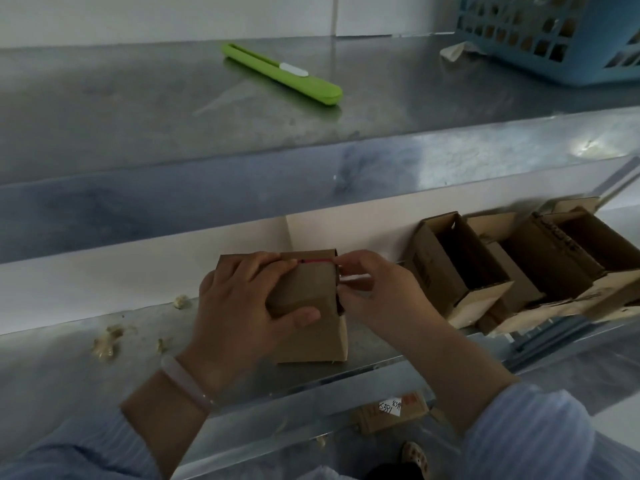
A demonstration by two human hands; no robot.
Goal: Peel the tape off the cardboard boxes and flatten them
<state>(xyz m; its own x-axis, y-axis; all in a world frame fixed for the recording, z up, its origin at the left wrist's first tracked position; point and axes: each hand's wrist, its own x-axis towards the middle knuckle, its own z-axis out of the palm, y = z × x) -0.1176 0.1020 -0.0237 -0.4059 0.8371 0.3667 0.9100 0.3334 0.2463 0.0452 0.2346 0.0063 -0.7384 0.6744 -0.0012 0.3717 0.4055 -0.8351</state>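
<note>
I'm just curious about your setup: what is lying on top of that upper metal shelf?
A green cutter lies on the upper shelf, a blue basket stands at the far right, and a crumpled scrap sits beside it. The basket's wall hides most of its contents.

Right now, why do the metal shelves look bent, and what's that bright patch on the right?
Head view: the wide-angle lens bows the shelf edges; the patch is glare on the front lip of the upper shelf; the cardboard box sits dim in that shelf's shadow; the green cutter above is better lit.
</note>
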